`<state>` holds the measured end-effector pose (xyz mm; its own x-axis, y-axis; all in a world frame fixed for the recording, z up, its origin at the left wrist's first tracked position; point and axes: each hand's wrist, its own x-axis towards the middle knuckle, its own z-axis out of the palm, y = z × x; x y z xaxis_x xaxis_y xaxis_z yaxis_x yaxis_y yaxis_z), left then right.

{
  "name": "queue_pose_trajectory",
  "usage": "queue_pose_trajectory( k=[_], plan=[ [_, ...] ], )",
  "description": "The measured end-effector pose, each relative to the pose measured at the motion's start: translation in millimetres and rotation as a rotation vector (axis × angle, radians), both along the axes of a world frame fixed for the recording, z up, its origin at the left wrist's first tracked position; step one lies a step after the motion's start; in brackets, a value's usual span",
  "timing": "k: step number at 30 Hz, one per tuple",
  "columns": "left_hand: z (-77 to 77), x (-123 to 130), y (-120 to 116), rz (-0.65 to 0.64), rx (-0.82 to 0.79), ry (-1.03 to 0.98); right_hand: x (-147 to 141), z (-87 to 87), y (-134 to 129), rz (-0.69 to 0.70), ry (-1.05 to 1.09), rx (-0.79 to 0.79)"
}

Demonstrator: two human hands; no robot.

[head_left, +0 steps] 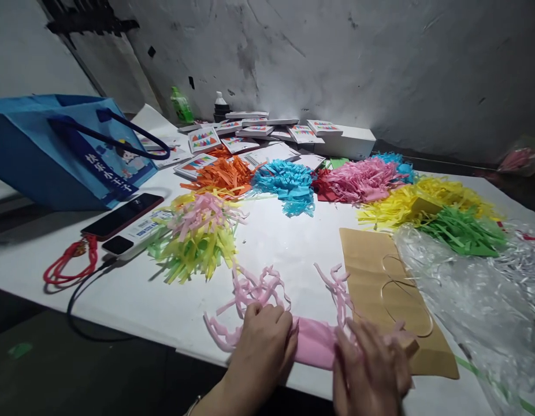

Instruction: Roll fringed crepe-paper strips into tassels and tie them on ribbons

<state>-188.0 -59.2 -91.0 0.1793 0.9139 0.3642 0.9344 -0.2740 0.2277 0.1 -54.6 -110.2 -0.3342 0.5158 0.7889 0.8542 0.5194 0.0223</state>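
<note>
A pink tissue-paper fringe [316,342] lies at the table's front edge, its uncut band flat between my hands and its curled strips spread beyond them. My left hand [264,342] is closed, with bent fingers gripping the left end of the band. On the right end my right hand [368,367] bends its fingers over the paper; motion blurs it a little, and its grip is partly hidden. A small brown block-like piece [409,348] shows beside the right fingers. Just beyond the right hand lies a sheet of brown paper [371,266] with a loop of thin cord.
Piles of yellow-green-pink [198,237], orange [224,175], blue [287,182], pink [363,179], yellow [441,196] and green fringe [467,231] curve around. A blue bag [42,156], phone [124,215] and cabled power bank [135,234] are left; clear plastic [471,300] right; flat boxes [204,140] behind.
</note>
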Motion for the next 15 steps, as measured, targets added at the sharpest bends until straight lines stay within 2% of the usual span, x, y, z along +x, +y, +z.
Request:
queue_pose_trajectory(
  k=[3,4,8,10,13,15],
  plan=[
    [0.7,-2,1,-0.018,-0.006,-0.005,-2,-0.2,-2,0.358,-0.085,-0.077],
    [2.1,-5,1,-0.015,-0.001,-0.017,-1,-1.6,-3,0.421,-0.12,-0.083],
    [10.0,-16,-7,0.004,0.156,-0.134,3,-13.0,-7,0.43,-0.156,-0.081],
    [11.6,-18,-14,-0.145,0.221,-0.168,4,-20.2,-11,0.422,-0.097,-0.085],
    [7.1,-16,-25,-0.421,0.213,-0.144,3,-27.1,-19,0.417,0.05,-0.066],
    [1.3,-15,-29,-0.476,0.197,-0.128,5,-26.8,-23,0.442,0.059,-0.066]
  ],
)
